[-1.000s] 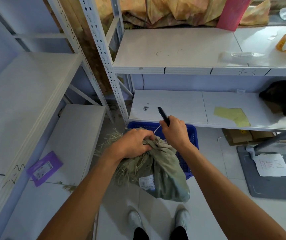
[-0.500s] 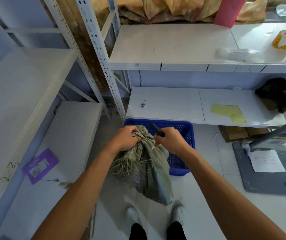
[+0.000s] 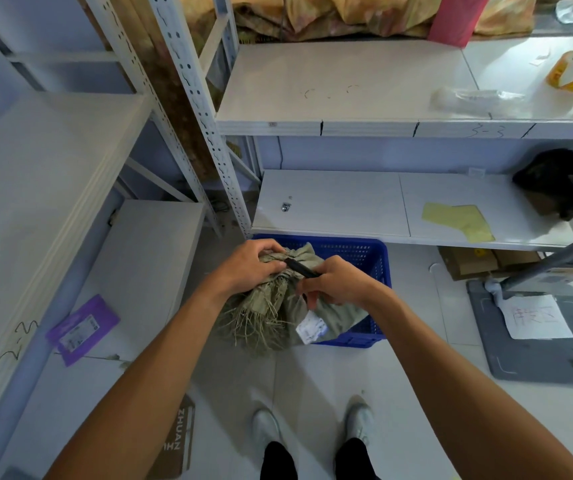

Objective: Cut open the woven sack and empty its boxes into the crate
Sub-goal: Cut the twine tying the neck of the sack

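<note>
A grey-green woven sack (image 3: 278, 306) with a frayed, stringy edge and a white label hangs over the near left corner of the blue plastic crate (image 3: 375, 258) on the floor. My left hand (image 3: 247, 268) grips the bunched top of the sack. My right hand (image 3: 333, 282) holds a black cutter (image 3: 300, 268) laid across the sack's neck, its tip toward my left hand. The boxes inside the sack are hidden.
White metal shelving stands ahead and to the left, its lower shelf (image 3: 347, 206) just above the crate. A purple packet (image 3: 82, 329) lies on the left shelf. A grey mat with paper (image 3: 534, 327) and cardboard (image 3: 468, 265) lie on the floor at right. My feet (image 3: 313, 427) stand on white tiles.
The cutter was raised with its tip pointing up; my right hand has brought it down flat across the sack's neck. The sack has sunk lower, onto the crate's corner.
</note>
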A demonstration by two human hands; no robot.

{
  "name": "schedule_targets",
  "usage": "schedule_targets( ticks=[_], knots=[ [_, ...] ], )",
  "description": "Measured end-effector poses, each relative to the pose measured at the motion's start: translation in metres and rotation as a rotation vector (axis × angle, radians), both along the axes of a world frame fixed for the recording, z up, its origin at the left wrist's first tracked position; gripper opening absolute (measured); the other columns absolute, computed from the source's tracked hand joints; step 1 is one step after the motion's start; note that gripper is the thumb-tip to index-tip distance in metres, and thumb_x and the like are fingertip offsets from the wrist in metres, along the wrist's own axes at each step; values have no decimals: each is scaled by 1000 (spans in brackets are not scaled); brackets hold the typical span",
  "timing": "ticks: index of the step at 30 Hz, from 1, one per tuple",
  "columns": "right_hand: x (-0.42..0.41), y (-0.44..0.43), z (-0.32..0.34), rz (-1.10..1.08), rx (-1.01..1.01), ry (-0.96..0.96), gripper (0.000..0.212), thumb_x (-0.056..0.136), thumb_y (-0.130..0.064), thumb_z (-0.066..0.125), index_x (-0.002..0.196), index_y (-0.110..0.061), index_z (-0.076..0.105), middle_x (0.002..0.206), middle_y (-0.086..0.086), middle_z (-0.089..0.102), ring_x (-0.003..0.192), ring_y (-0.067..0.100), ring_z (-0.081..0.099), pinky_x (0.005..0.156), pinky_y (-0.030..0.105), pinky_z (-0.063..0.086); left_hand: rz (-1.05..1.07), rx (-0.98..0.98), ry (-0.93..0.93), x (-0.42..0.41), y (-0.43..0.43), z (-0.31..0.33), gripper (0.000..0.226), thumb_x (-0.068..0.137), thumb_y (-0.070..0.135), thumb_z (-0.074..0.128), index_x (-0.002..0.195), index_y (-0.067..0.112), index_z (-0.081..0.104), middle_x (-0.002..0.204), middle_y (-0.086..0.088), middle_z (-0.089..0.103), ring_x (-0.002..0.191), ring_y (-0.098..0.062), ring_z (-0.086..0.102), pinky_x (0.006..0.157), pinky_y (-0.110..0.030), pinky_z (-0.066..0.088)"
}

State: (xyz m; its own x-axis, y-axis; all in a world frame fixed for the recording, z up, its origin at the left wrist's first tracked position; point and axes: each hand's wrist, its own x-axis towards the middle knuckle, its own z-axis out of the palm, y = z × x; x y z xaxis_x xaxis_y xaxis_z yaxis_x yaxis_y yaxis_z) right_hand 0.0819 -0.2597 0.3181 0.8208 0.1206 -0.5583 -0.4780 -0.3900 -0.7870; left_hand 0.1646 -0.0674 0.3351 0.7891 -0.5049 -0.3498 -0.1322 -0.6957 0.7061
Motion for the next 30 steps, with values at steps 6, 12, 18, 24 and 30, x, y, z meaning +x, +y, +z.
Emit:
schedule_targets(
  ticks=[6,12,18,24,30],
  knots=[
    [8,2,2,-311,-67,-285,10,88,-24,70,96,-19,71,68,-4,65,54,10,57,54,27,45,-89,-32,21,5,-5,12,18,93,24,74,111,23,73,100,6,70,101,-14,67,89,-30,48],
    [11,5,6,-111,-188,-267,37,81,-25,71,118,-23,65,93,-5,67,82,13,63,65,23,45,-147,-94,78,4,-10,19,23,93,21,75,116,19,73,106,2,75,100,-8,68,89,-23,51],
    [2,10,-2,-75,-366,-319,33,76,-36,71,104,-23,60,97,-1,60,84,18,60,72,36,52,-13,-192,149,5,-2,10,15,94,23,72,105,14,77,102,-5,79,98,-17,74,92,-31,56],
    [-2,11,-3,-173,-298,-393,6,86,-28,64,82,-23,63,71,-6,61,62,12,54,58,30,43,219,-334,294,-7,-8,9,20,94,22,70,105,8,79,104,-12,79,96,-19,73,96,-36,56],
    [-4,5,0,-320,-34,-319,14,88,-26,66,90,-13,69,75,8,66,66,15,58,65,35,48,496,-635,501,-4,0,7,23,101,13,53,86,8,69,76,-6,72,67,-18,71,65,-28,55]
  ],
)
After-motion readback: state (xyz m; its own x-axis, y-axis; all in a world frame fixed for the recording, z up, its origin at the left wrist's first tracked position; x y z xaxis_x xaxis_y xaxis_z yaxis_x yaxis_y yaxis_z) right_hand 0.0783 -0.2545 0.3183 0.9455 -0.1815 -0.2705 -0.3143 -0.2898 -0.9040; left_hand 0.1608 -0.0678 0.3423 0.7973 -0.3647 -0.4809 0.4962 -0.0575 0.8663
